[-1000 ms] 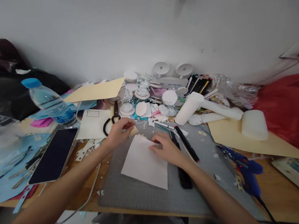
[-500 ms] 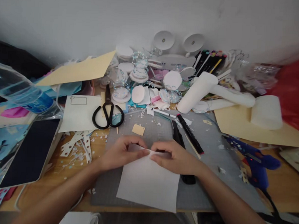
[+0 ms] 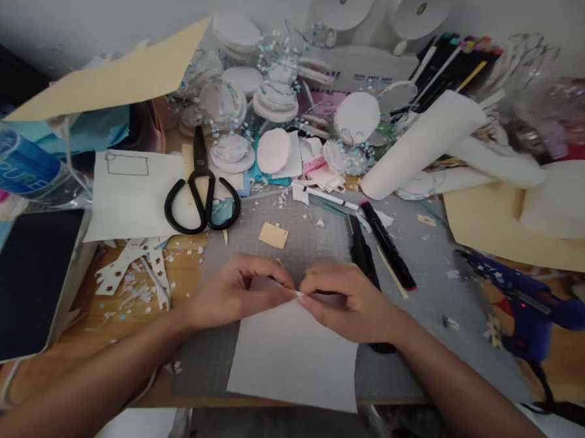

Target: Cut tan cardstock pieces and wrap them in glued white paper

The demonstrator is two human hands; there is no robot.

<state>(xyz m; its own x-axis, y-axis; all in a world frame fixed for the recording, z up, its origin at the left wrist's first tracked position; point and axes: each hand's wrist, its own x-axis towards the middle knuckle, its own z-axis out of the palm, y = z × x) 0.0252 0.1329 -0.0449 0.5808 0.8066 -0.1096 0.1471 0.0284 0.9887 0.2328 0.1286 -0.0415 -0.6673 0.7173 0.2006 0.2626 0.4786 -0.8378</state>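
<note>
1. My left hand point(image 3: 237, 294) and right hand point(image 3: 347, 303) pinch the far edge of a white paper sheet point(image 3: 295, 360).
2. The sheet is plain, rectangular, lying on the grey cutting mat point(image 3: 320, 246) on the worktop.

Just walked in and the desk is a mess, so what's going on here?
A person sits at a cluttered craft desk, and both hands meet at the far edge of a white sheet of paper that lies on a grey cutting mat. The left hand and right hand pinch that edge between fingertips, apparently folding or creasing it. Black scissors lie beyond the left hand, two black markers by the right, a blue glue gun further right.
</note>
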